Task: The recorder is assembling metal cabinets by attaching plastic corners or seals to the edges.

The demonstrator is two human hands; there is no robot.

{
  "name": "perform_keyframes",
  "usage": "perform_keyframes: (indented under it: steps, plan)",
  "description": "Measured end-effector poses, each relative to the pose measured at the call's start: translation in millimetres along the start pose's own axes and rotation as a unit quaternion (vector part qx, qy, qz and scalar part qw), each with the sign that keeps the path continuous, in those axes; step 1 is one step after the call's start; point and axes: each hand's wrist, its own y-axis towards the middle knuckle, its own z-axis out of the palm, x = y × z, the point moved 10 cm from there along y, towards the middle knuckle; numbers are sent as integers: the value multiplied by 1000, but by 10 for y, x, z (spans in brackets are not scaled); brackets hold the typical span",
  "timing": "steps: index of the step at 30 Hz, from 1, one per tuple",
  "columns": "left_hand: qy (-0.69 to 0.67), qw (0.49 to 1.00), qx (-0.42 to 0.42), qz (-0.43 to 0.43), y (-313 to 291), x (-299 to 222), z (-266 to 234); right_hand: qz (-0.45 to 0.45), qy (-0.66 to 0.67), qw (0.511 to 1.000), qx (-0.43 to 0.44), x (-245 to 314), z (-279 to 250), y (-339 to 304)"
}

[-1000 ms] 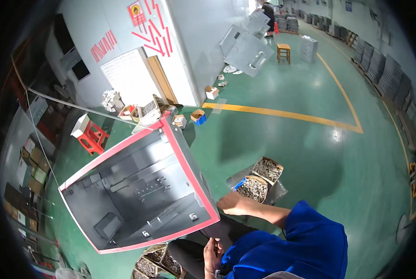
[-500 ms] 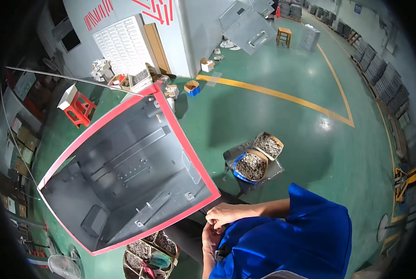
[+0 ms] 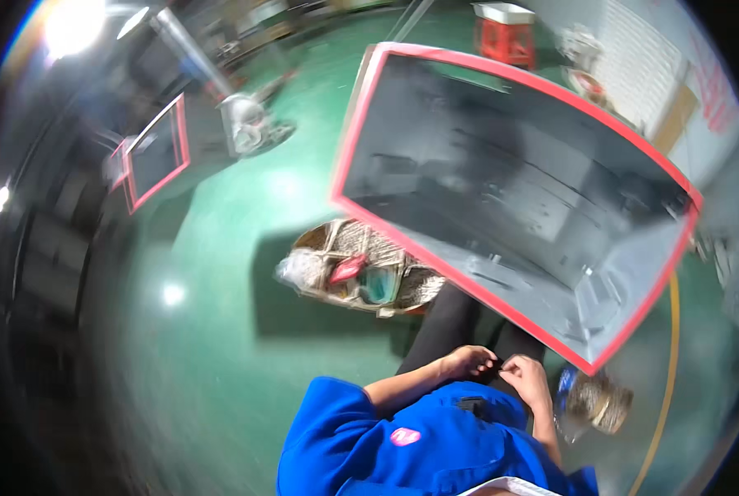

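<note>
My left hand (image 3: 469, 361) and my right hand (image 3: 525, 378) are close together above my lap, fingertips facing each other with a small gap between them. Both have curled fingers; anything inside them is too small and blurred to name. Just beyond my knees, a large grey metal cabinet shell (image 3: 543, 186), edged in pinkish red, has its open side toward me. Brackets and posts show on its inner walls. Neither hand touches it.
Left of my legs stands a divided container (image 3: 361, 310) of small metal parts, with a red and a green item inside. More parts sit in boxes (image 3: 605, 405) at my right. Further off are a red stool (image 3: 506, 41), a fan-like machine (image 3: 250, 124) and another red-edged frame (image 3: 159, 157).
My view has swung left, bringing the fan-like machine and second frame into sight and shifting the cabinet rightward. My hands, touching before, are now slightly apart.
</note>
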Motion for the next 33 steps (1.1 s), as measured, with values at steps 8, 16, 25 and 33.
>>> perform_keyframes:
  steps: [8, 16, 25, 33]
  plan:
    - [20, 994, 40, 99, 12, -19, -18, -56, -69, 992, 87, 64, 375, 96]
    - [114, 983, 62, 131, -88, -40, 48, -23, -65, 995, 78, 15, 493, 93]
    - [155, 977, 98, 108, -66, 104, -32, 3, -87, 996, 0, -183, 473, 21]
    - [206, 968, 137, 38, -525, 20, 229, 7, 186, 980, 64, -185, 802, 93]
